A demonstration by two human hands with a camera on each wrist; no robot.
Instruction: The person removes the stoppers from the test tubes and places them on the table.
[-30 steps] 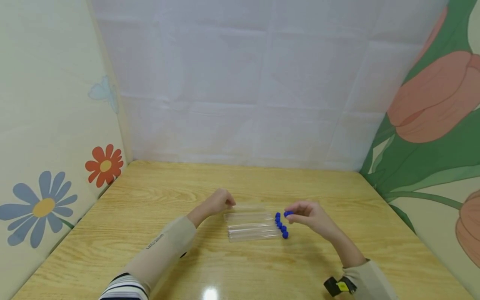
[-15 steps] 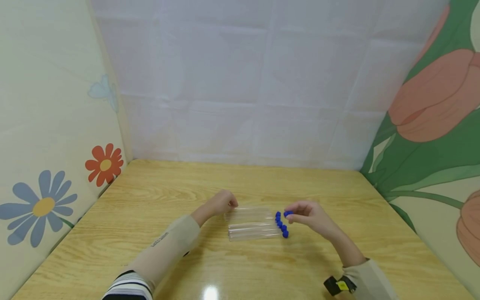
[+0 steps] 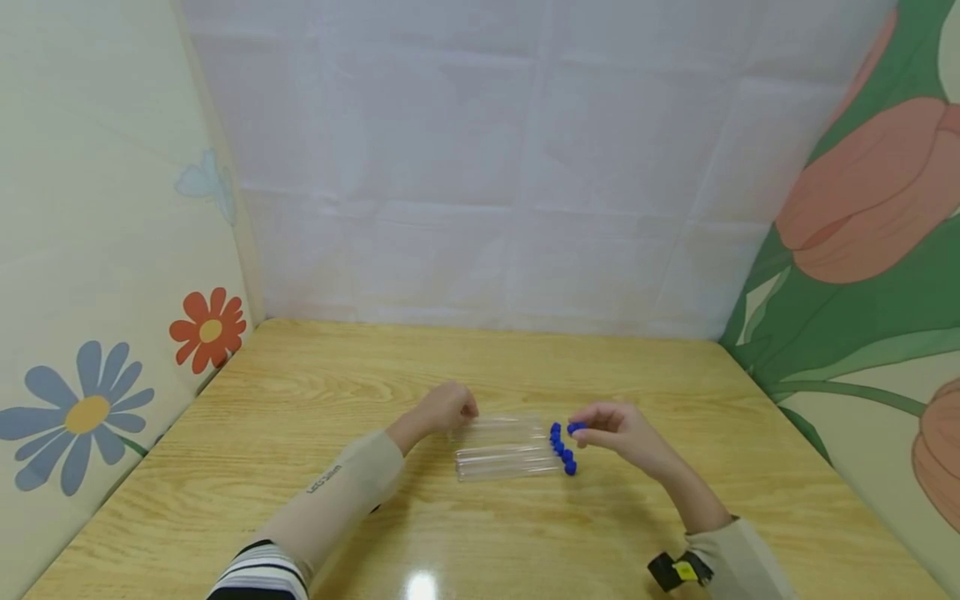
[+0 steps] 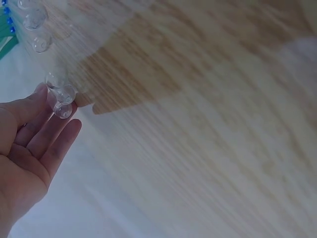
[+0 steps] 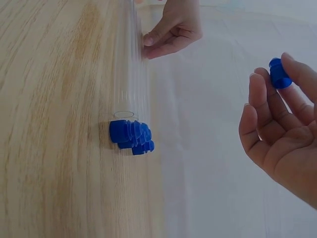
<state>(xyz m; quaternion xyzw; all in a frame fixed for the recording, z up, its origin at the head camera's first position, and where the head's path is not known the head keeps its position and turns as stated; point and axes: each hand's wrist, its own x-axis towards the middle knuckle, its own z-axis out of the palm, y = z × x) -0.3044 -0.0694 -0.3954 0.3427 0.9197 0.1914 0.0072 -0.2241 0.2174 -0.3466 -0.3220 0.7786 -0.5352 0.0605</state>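
Several clear test tubes (image 3: 506,463) lie side by side on the table, their rounded ends toward the left. At the far side of the row, my left hand (image 3: 448,407) pinches a tube near its rounded end (image 4: 63,110), thumb on one side and fingers on the other. My right hand (image 3: 621,432) holds a blue ribbed stopper (image 5: 281,74) between thumb and fingers, raised beside the row. More blue stoppers (image 5: 131,133) lie lined up by the tubes' open ends. In the head view, the left hand's fingers hide part of the far tubes.
The wooden table (image 3: 360,358) meets a white cloth backdrop (image 3: 450,167) behind. Flower-patterned panels stand at the left (image 3: 112,250) and right (image 3: 862,292). A black and yellow wrist device (image 3: 681,572) sits on the right wrist.
My left hand has shifted slightly nearer and to the right, bringing the far tube close against the others. My right hand has stayed in place with its stopper.
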